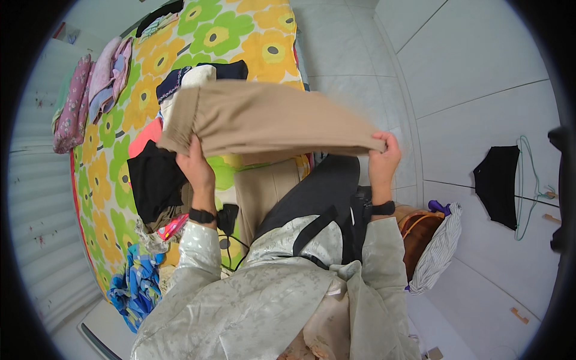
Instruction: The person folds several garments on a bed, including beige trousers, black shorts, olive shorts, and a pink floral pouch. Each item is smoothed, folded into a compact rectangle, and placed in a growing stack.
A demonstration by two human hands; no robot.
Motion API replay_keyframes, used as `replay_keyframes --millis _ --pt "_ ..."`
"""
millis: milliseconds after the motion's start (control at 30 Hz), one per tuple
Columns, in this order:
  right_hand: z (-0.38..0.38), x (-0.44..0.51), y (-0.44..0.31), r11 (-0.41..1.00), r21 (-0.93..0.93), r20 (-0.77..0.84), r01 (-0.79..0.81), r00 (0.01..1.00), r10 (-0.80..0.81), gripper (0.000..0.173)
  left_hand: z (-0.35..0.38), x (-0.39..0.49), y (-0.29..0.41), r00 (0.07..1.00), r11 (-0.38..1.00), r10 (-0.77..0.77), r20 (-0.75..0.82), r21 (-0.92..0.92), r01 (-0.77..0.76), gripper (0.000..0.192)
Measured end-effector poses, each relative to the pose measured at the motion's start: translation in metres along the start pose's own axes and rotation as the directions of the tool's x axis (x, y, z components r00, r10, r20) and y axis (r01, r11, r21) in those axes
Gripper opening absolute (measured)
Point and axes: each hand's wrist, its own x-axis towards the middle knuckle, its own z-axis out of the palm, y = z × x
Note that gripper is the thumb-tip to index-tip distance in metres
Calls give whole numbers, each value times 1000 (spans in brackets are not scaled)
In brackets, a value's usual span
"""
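Observation:
Stretched between my two hands are tan trousers [270, 119], raised above the bed and partly blurred. My left hand [198, 166] grips the gathered waistband at the left end. At the other end, my right hand [386, 153] pinches the narrow hem. Below the trousers, a folded beige garment [265, 184] lies on the bed beside my leg. A black garment [155, 180] rests just left of my left wrist. Behind the waistband, a white garment [198, 76] and navy clothing [229, 69] are partly covered.
The bed has a flowered sheet [144, 96]. Folded pink bedding [108, 76] lies along its far left side, and blue patterned cloth [135, 283] sits lower left. On the right, black shorts [497, 186] hang from a hanger on white cabinets [477, 117]. A brown bag [420, 238] stands nearby.

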Motion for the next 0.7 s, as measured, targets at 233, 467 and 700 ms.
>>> replay_keyframes --millis 233,467,700 --pt "-10 -71 87 973 -187 116 -133 981 156 16 -79 -117 -107 634 689 -716 -292 -147 710 35" --pt "-20 -108 118 930 -338 43 -142 985 166 22 -102 -134 -129 489 499 -864 -123 -347 794 32" --pt "-24 -102 107 656 163 295 -737 671 680 38 -100 -106 -118 524 522 -848 -87 -319 791 35"
